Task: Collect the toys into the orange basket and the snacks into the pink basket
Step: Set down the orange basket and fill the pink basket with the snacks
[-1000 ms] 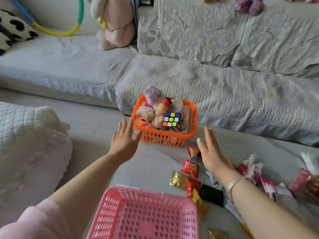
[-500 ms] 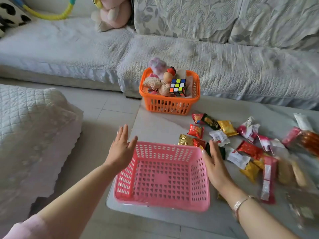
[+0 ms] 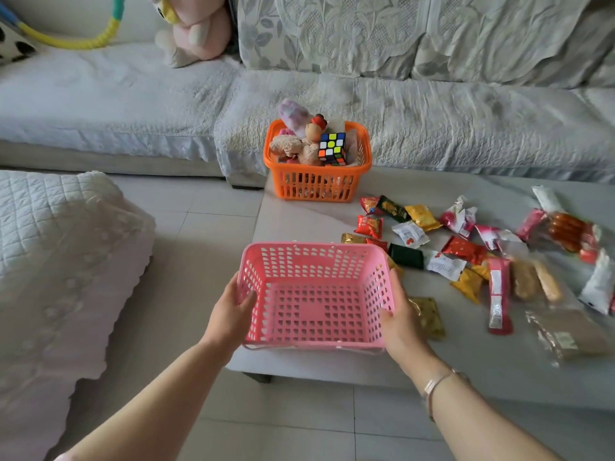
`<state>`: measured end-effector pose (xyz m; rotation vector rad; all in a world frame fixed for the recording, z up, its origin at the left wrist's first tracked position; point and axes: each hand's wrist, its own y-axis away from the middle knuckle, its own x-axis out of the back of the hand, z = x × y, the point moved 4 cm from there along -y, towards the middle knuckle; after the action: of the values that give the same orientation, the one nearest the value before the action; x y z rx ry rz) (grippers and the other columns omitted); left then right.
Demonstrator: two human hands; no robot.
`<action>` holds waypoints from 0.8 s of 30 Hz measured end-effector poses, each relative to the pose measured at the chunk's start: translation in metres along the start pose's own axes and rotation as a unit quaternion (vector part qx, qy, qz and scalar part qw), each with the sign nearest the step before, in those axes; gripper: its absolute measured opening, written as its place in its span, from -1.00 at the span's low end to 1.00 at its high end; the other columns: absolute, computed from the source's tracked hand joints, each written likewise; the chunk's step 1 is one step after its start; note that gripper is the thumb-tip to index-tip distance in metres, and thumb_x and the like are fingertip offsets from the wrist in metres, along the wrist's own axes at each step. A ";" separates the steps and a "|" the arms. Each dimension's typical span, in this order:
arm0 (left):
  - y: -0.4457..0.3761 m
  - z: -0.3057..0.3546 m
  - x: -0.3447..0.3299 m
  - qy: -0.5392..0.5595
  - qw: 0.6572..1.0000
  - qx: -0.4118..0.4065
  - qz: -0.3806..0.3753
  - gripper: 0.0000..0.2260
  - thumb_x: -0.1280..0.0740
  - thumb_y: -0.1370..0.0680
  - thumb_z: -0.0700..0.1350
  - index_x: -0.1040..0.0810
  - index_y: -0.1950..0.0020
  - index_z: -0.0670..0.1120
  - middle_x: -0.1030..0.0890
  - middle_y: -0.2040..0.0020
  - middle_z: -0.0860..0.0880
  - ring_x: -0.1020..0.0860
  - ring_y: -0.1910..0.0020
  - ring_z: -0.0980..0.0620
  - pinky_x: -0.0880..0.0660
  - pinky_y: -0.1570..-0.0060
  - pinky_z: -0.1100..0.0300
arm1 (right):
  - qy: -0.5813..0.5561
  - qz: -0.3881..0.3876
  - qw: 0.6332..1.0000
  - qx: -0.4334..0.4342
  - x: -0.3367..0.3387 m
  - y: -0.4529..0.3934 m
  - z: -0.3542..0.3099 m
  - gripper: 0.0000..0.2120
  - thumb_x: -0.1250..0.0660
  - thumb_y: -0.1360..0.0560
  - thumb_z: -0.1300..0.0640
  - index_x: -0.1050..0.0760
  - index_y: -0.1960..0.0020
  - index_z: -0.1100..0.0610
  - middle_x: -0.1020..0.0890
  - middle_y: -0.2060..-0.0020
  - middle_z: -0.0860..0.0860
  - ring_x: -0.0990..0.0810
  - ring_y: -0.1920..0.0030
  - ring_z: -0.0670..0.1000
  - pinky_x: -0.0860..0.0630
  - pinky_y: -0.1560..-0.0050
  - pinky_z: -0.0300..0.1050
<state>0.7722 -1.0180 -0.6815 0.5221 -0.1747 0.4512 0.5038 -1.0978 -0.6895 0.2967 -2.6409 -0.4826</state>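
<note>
An empty pink basket sits at the near left corner of the low table. My left hand grips its left wall and my right hand grips its right wall. At the table's far left stands the orange basket, filled with small plush toys and a puzzle cube. Several wrapped snacks lie scattered on the table to the right of the pink basket, some touching its right side.
A grey sofa runs along the back, with a pink plush and a hoop on it. A quilted white seat stands to my left. Tiled floor lies between seat and table.
Both hands drew back from the orange basket and closed on the sides of the pink basket. The view pulled back, so more of the table and snacks shows.
</note>
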 end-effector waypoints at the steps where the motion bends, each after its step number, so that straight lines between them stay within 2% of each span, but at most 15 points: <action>1: 0.002 0.005 0.000 0.022 1.000 0.000 0.008 -0.78 -0.27 -0.64 -0.04 -0.44 -0.27 0.18 -0.69 -0.06 -0.02 -0.69 0.06 -0.04 -0.60 -0.08 -0.08 | -0.001 0.006 1.000 0.004 0.000 0.002 -0.003 -0.29 -0.01 -0.60 0.37 0.05 -0.51 -0.30 -0.37 -0.37 -0.04 -0.42 -0.23 -0.07 -0.51 -0.07 -0.09; 3: 0.006 0.015 0.001 0.060 0.998 0.001 0.010 -0.79 -0.28 -0.64 -0.08 -0.47 -0.26 0.12 -0.69 -0.05 -0.05 -0.70 0.10 -0.06 -0.62 -0.01 -0.05 | -0.007 0.013 0.999 0.029 0.003 0.005 -0.009 -0.25 0.01 -0.58 0.41 0.03 -0.49 -0.32 -0.38 -0.36 -0.06 -0.41 -0.26 -0.08 -0.48 -0.10 -0.12; 6: 0.008 0.036 -0.002 0.099 0.995 -0.008 0.002 -0.81 -0.29 -0.64 -0.14 -0.50 -0.11 0.17 -0.70 -0.03 -0.07 -0.70 0.11 -0.11 -0.62 -0.03 -0.11 | -0.014 0.040 0.998 0.051 0.020 0.010 -0.019 -0.28 0.01 -0.58 0.42 0.03 -0.52 -0.24 -0.35 -0.40 -0.05 -0.40 -0.29 -0.06 -0.48 -0.19 -0.06; 9: 0.008 0.060 -0.021 0.126 0.992 -0.010 -0.025 -0.81 -0.27 -0.65 -0.17 -0.48 -0.15 0.13 -0.69 0.00 -0.06 -0.70 0.15 -0.09 -0.62 0.01 -0.10 | -0.032 0.059 0.995 0.071 0.046 0.010 -0.027 -0.32 0.01 -0.59 0.37 0.02 -0.52 -0.24 -0.38 -0.39 -0.06 -0.42 -0.33 -0.03 -0.49 -0.22 0.02; 14: 0.010 0.093 -0.081 0.152 0.986 -0.033 -0.052 -0.73 -0.26 -0.65 -0.18 -0.43 -0.30 0.10 -0.68 -0.04 -0.04 -0.69 0.10 -0.09 -0.61 -0.01 -0.12 | -0.051 0.088 0.990 0.099 0.112 0.004 -0.031 -0.26 0.03 -0.55 0.48 -0.04 -0.53 -0.19 -0.41 -0.28 -0.12 -0.42 -0.22 -0.17 -0.42 -0.05 -0.32; 17: 0.011 0.112 -0.126 0.156 0.985 -0.047 -0.059 -0.70 -0.26 -0.66 -0.20 -0.43 -0.35 0.08 -0.67 -0.07 -0.05 -0.67 0.08 -0.10 -0.60 -0.02 -0.11 | -0.044 0.125 0.985 0.113 0.158 -0.002 -0.026 -0.21 0.01 -0.50 0.52 -0.07 -0.53 -0.17 -0.37 -0.32 -0.09 -0.38 -0.29 -0.12 -0.38 -0.15 -0.28; 20: 0.007 0.128 -0.176 0.142 0.987 -0.053 -0.059 -0.71 -0.23 -0.67 -0.19 -0.46 -0.38 -0.02 -0.67 -0.07 -0.09 -0.66 0.10 -0.12 -0.59 -0.06 -0.16 | -0.018 0.175 0.978 0.112 0.210 -0.015 -0.012 -0.24 -0.02 -0.48 0.53 -0.11 -0.52 -0.09 -0.37 -0.29 -0.03 -0.36 -0.26 -0.11 -0.36 -0.16 -0.37; 22: 0.007 0.136 -0.217 0.132 0.988 -0.047 -0.065 -0.70 -0.21 -0.68 -0.17 -0.47 -0.40 0.00 -0.69 -0.06 -0.10 -0.67 0.10 -0.15 -0.59 -0.05 -0.19 | -0.009 0.185 0.977 0.105 0.249 -0.024 0.005 -0.23 -0.04 -0.47 0.51 -0.09 -0.53 -0.10 -0.35 -0.39 0.03 -0.35 -0.37 -0.03 -0.33 -0.37 -0.14; 23: 0.008 0.140 -0.232 0.131 0.988 -0.044 -0.068 -0.72 -0.20 -0.68 -0.17 -0.49 -0.37 0.01 -0.69 -0.05 -0.10 -0.67 0.10 -0.15 -0.59 -0.04 -0.19 | -0.018 0.177 0.979 0.101 0.263 -0.025 0.010 -0.23 -0.04 -0.48 0.50 -0.08 -0.53 -0.13 -0.33 -0.43 0.01 -0.33 -0.41 -0.02 -0.29 -0.43 -0.01; 24: 0.008 0.144 -0.254 0.129 0.988 -0.044 -0.070 -0.74 -0.19 -0.68 -0.17 -0.51 -0.34 0.02 -0.69 -0.05 -0.10 -0.67 0.10 -0.16 -0.59 -0.03 -0.18 | -0.027 0.171 0.980 0.099 0.283 -0.029 0.017 -0.24 -0.03 -0.51 0.48 -0.07 -0.53 -0.15 -0.32 -0.44 -0.03 -0.32 -0.41 -0.06 -0.27 -0.44 0.02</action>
<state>0.5361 -1.1798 -0.6242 0.3821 0.0901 0.3678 0.2502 -1.1985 -0.6076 -0.1156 -2.7180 -0.1162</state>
